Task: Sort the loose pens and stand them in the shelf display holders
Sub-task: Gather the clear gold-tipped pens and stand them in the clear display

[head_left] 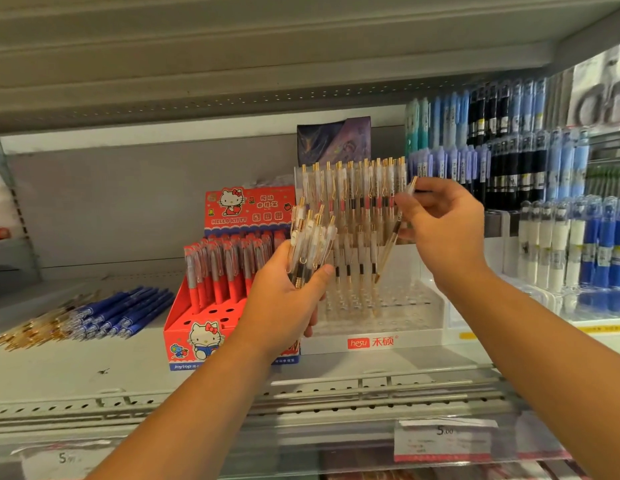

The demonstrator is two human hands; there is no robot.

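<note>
A white shop shelf (76,368) is seen from the front, and everything below is carried by it. At the right end, tiered racks of blue, black and white pens (543,237) are stacked well up the back wall. At the centre a clear display holder (410,308) is set on a white base marked "hesu". Its rear rows are filled with upright gold-clipped pens (357,188), while the holes of its front right part are shown bare. Just left of it, and touching it, a red Hello Kitty display box (184,327) is placed; red pens are stood in its back rows.

Further left, loose blue pens (128,311) are laid flat on the shelf in a heap, and loose gold-tinted pens (35,327) are spread beside them at the far left.

The left hand (287,303) is raised in front of the gap between box and holder. Its fingers and thumb are curled round a bundle of pens (312,244), which is held upright with the gold clickers at the top.

The right hand (447,230) is held above the clear holder. A single pen (388,251) is pinched between thumb and fingertips; it is tilted, tip down and leftward, over the holder and apart from its holes.

A price tag (443,441) is clipped to the rail below.
</note>
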